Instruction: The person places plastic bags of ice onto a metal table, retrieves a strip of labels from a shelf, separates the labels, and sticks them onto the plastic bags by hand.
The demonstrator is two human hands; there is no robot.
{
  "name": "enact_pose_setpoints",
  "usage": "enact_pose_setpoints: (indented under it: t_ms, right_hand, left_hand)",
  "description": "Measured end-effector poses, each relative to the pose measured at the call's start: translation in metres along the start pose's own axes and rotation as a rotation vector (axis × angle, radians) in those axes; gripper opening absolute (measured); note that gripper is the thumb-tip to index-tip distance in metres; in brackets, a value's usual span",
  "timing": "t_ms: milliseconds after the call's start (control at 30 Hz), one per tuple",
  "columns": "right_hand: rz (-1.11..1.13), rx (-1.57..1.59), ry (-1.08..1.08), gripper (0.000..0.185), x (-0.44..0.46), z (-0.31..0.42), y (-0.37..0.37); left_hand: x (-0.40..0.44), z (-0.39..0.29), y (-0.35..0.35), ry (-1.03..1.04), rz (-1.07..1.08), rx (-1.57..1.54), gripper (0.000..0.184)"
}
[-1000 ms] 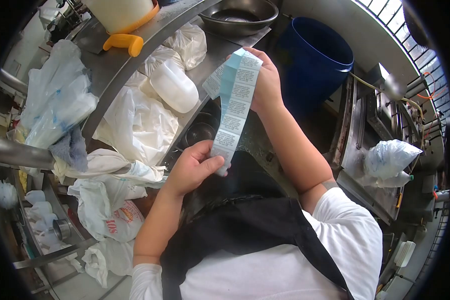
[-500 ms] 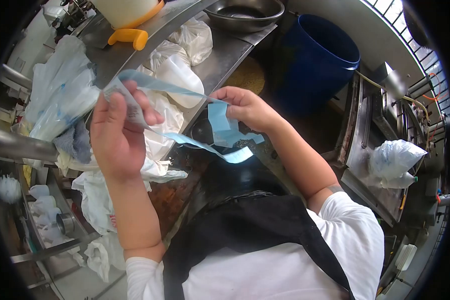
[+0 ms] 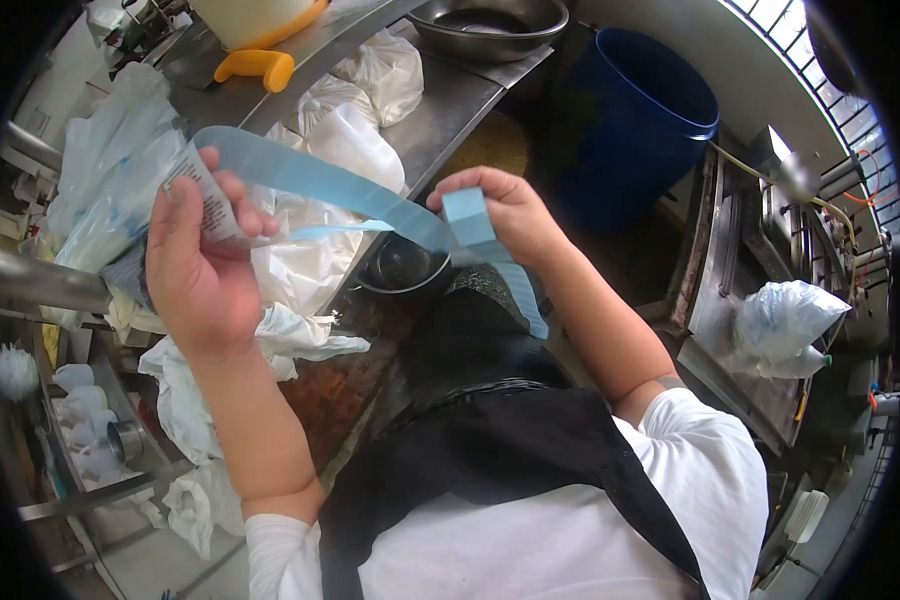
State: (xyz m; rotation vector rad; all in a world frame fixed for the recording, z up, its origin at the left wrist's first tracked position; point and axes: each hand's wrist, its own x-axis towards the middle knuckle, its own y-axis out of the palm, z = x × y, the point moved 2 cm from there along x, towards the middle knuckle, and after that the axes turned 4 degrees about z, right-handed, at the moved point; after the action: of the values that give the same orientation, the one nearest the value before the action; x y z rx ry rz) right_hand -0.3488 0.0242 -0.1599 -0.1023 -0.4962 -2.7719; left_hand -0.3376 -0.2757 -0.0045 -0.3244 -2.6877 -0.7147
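A long strip of labels, pale blue on one face and white with small print on the other, stretches between both hands. At the left, my left hand has its fingers closed around the printed part, palm turned toward me. My right hand pinches the strip farther along, beside a folded blue piece. Below that hand, a tail of the strip hangs over my dark apron. Another short blue length sticks out rightward from my left hand. The fine print is too small to read.
White plastic bags and a white plastic container sit on the metal counter. Behind is a metal basin. A blue barrel stands beyond my right hand. A black pan lies below the strip.
My left hand has moved left and slightly down, so the strip spans wider between my hands. Its loose lower part has shifted, and a tail now hangs under my right hand.
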Motion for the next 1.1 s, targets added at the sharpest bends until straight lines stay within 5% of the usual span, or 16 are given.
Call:
enact_pose_setpoints:
  t_ms: [233, 500, 700, 767, 967, 1100]
  right_hand:
    - [-0.36, 0.245, -0.129, 0.026, 0.006, 0.03, -0.042]
    - [-0.438, 0.306, -0.326, 0.015, -0.007, 0.055, -0.089]
    - [-0.521, 0.227, -0.429, 0.022, -0.014, 0.059, -0.107]
    - [-0.445, 0.177, -0.413, 0.022, -0.018, 0.064, -0.102]
    - [-0.247, -0.225, -0.407, 0.016, -0.018, 0.091, -0.042]
    - [-0.214, -0.299, -0.404, 0.012, -0.008, 0.09, 0.001]
  left_hand:
    - [-0.016, -0.004, -0.003, -0.002, -0.01, 0.115, 0.031]
    - [-0.034, -0.025, -0.009, 0.028, 0.054, 0.186, 0.032]
    - [-0.043, -0.019, -0.014, 0.053, 0.069, 0.221, 0.03]
    - [-0.049, 0.002, -0.023, -0.087, -0.074, 0.211, 0.026]
    - [-0.075, 0.094, -0.016, -0.611, -0.006, 0.308, 0.025]
    - [-0.082, 0.155, -0.024, -0.71, 0.241, 0.539, 0.04]
